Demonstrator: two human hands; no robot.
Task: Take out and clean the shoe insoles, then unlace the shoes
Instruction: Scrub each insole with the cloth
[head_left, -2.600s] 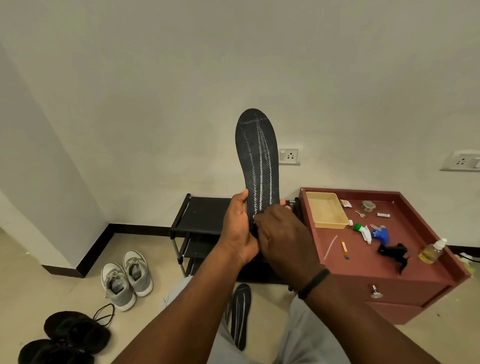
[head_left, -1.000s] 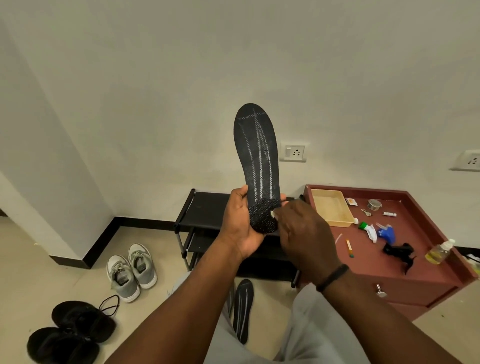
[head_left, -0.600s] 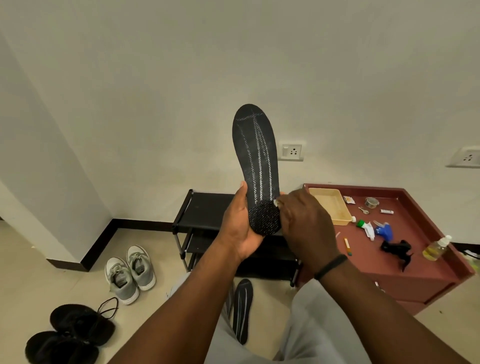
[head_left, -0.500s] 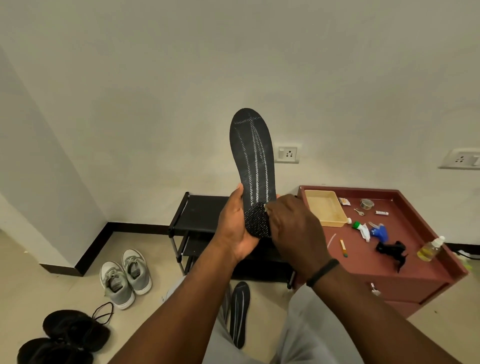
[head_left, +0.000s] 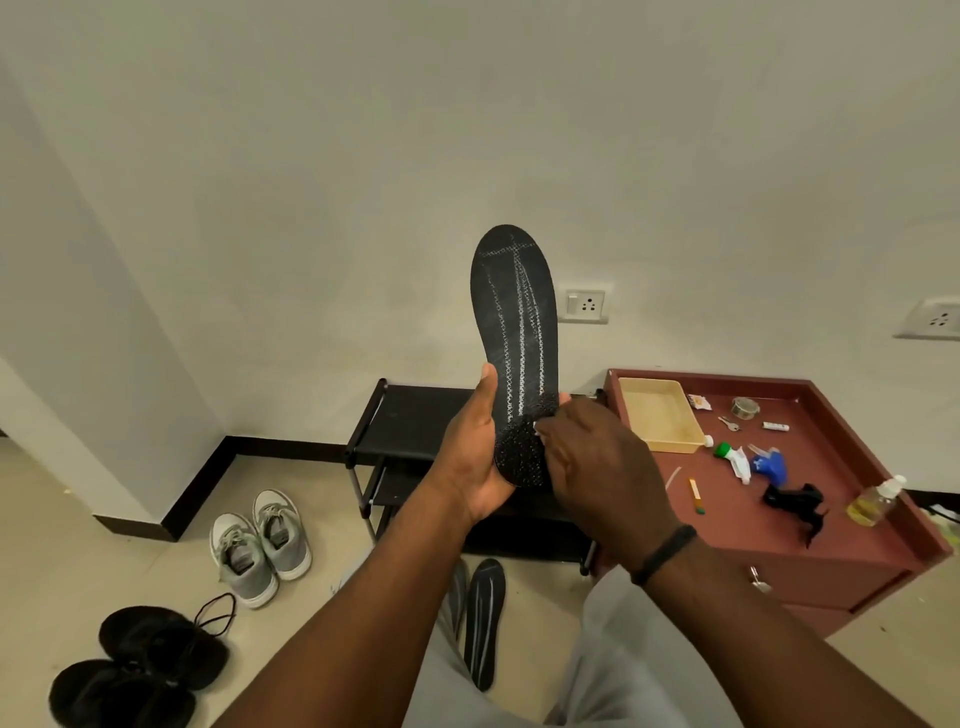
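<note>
Insole cleaning in hand; unlacing apparently only part done.

Long black insole with pale stitch lines (head_left: 514, 332) is held upright at chest height before the wall, heel end down. Left hand (head_left: 470, 457) cups the heel, thumb along the left edge, fingers curled behind. Right hand (head_left: 597, 462) is curled at the heel's right side and pinches a small white scrap (head_left: 537, 427) against the dotted patch; judged a wiping piece, too small to confirm. Second black insole (head_left: 485, 618) lies on the floor between the knees. Black shoes (head_left: 140, 670) sit lower left with a loose black lace (head_left: 215, 613) beside them; grey sneakers (head_left: 260, 545) remain laced.
</note>
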